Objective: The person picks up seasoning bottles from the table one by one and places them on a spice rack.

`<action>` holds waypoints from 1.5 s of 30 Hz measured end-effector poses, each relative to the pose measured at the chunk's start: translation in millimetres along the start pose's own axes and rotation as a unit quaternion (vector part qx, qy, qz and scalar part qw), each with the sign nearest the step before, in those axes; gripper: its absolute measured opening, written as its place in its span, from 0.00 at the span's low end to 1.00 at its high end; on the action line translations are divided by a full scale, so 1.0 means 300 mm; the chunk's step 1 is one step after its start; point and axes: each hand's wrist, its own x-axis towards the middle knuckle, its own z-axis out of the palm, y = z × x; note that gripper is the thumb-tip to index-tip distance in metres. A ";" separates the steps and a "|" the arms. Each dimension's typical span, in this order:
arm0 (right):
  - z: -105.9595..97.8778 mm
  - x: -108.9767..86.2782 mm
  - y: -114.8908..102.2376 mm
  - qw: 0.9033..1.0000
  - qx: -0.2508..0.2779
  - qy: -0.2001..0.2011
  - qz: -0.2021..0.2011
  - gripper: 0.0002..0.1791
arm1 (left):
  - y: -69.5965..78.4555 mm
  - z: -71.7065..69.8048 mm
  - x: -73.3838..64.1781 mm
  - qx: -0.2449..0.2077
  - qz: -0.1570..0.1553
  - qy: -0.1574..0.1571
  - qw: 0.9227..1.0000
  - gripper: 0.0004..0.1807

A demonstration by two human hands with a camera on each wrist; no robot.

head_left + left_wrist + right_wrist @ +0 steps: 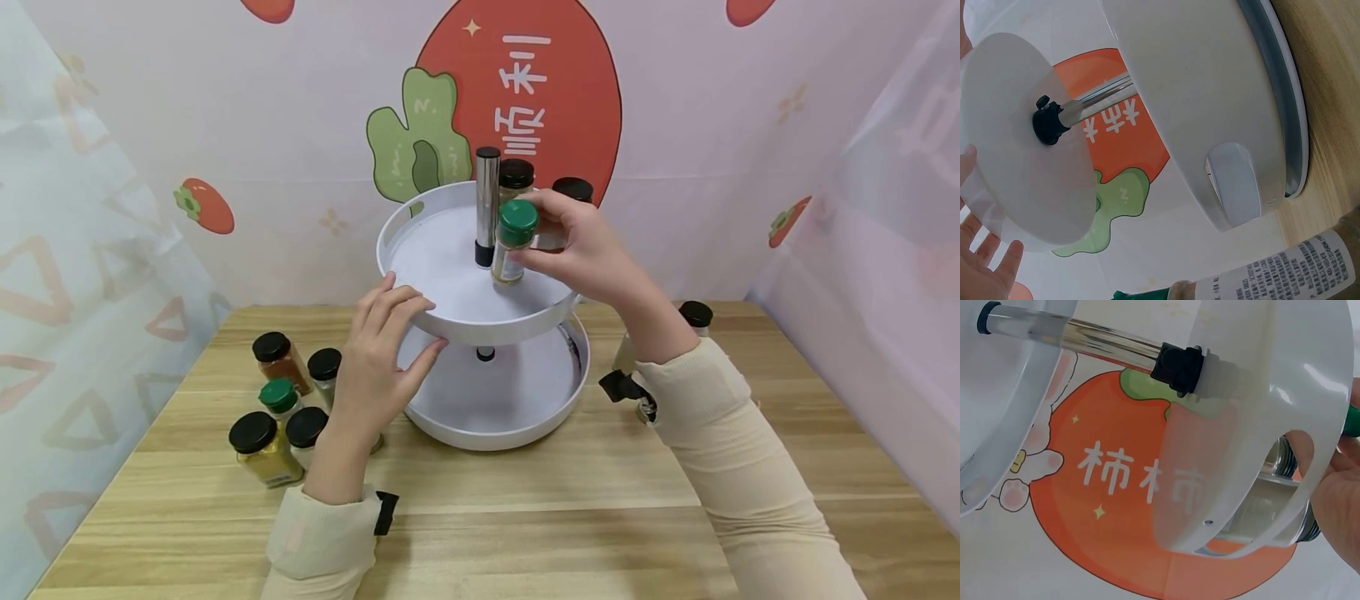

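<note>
My right hand pinches a small spice jar with a green cap between fingers and thumb, at the upper tier of a white two-tier turntable, just right of its metal post. Whether the jar's base touches the tray cannot be told. Behind that hand, black-lidded jars stand on the same tier. With fairly straight, spread fingers, my left hand touches the upper tier's rim at the left front, thumb lower down. The left wrist view shows those fingers beside the tier's edge.
Several spice jars with black or green lids cluster on the wooden table left of the turntable. More jars stand at the right, partly behind the right forearm. The lower tier sits on the table. A printed cloth hangs behind.
</note>
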 end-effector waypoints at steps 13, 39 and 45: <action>0.029 0.041 -0.013 0.999 0.016 0.005 0.049 0.28 | 0.002 -0.003 0.001 0.009 -0.002 -0.011 1.000 0.24; 0.065 0.061 0.000 0.999 0.004 -0.015 0.050 0.27 | -0.006 0.000 -0.001 0.007 0.001 -0.009 1.000 0.24; 0.059 0.057 -0.010 0.999 -0.007 -0.018 0.051 0.28 | 0.000 -0.006 0.004 0.008 -0.003 -0.012 1.000 0.24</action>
